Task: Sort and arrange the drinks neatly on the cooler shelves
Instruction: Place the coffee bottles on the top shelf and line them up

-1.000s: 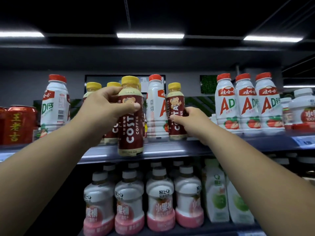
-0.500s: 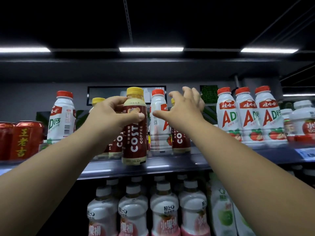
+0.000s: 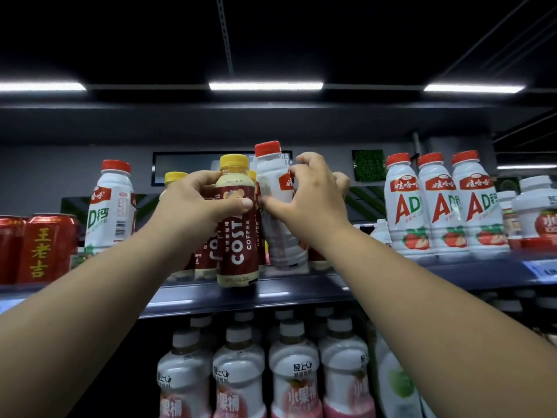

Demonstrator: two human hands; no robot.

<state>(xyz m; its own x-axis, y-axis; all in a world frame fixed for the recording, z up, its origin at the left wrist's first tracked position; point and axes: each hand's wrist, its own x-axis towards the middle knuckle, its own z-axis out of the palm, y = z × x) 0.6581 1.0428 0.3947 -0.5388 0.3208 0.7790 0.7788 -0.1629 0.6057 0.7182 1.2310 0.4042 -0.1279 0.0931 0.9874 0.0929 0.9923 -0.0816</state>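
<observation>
- Head view, what has changed: a second ago the right hand [image 3: 313, 203] rested on a yellow-capped coffee bottle further back on the upper shelf [image 3: 301, 292]; it has since let that go and moved to the white red-capped bottle [image 3: 275, 206] standing among the coffees. Thumb and fingers are curled around its upper body, and the bottle now leans to the left with its label blurred, so I judge it is being pulled out. Whether the hand is fully clamped on it I cannot tell.
- The left hand [image 3: 193, 206] stays wrapped around the front coffee bottle [image 3: 238, 227], closed on its shoulder; the bottle is upright at the shelf's front edge, just beside the white one.
- What this means: the white bottle looks misplaced among the coffees, and its likely home is the row of three matching white bottles [image 3: 443, 203] to the right.
- Around: another white bottle [image 3: 110, 206] stands alone to the left beside red cans [image 3: 45, 245]; more coffee bottles sit behind the left hand.
- In the way: the coffees crowd the leaning bottle closely, so it could knock one over on the way out.
- Below, pink-based bottles [image 3: 294, 378] fill the lower shelf.
</observation>
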